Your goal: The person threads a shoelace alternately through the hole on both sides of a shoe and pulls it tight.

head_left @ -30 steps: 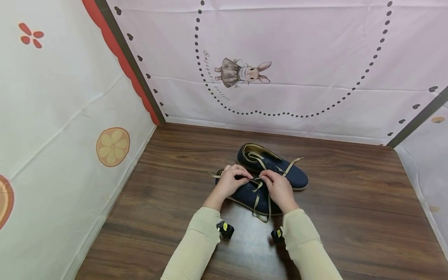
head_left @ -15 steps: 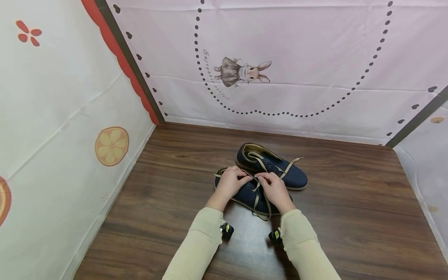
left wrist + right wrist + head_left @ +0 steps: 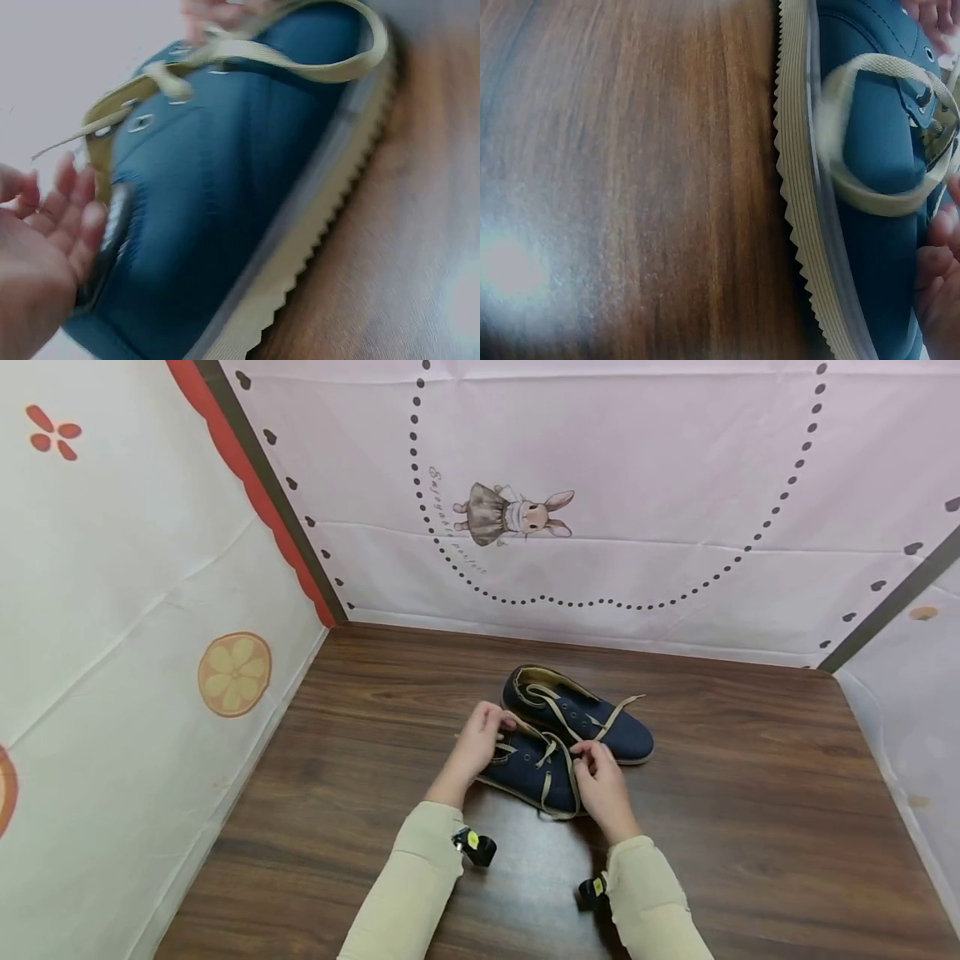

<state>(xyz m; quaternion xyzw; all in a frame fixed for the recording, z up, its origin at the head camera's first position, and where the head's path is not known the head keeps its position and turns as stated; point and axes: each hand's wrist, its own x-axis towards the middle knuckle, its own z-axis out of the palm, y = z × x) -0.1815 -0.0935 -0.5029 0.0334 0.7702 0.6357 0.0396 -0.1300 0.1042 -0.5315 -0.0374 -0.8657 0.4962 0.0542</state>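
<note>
A navy blue lace-up shoe [image 3: 528, 772] with a pale ridged sole lies in front of its pair, and a beige shoelace [image 3: 547, 785] runs loosely through its eyelets. My left hand [image 3: 477, 739] is over the shoe's heel opening; in the left wrist view its fingers [image 3: 64, 202] are loosely bent, with a free lace end [image 3: 56, 146] just above them. Beside the toe, my right hand [image 3: 602, 785] pinches the shoelace near the lacing, though its fingertips are partly cut off in the right wrist view. A large lace loop [image 3: 885, 202] hangs over the shoe's side.
The second navy shoe [image 3: 626, 731] sits directly behind, its beige lace trailing over the toe. Both stand on a dark wood-grain surface [image 3: 750, 793]. Printed cloth walls [image 3: 637, 485] rise at the back and sides. A small black device [image 3: 476, 847] is strapped at each wrist.
Both hands met at the lacing before and have since moved apart, the left toward the heel, the right toward the toe. The lace loop has shifted up toward the right hand.
</note>
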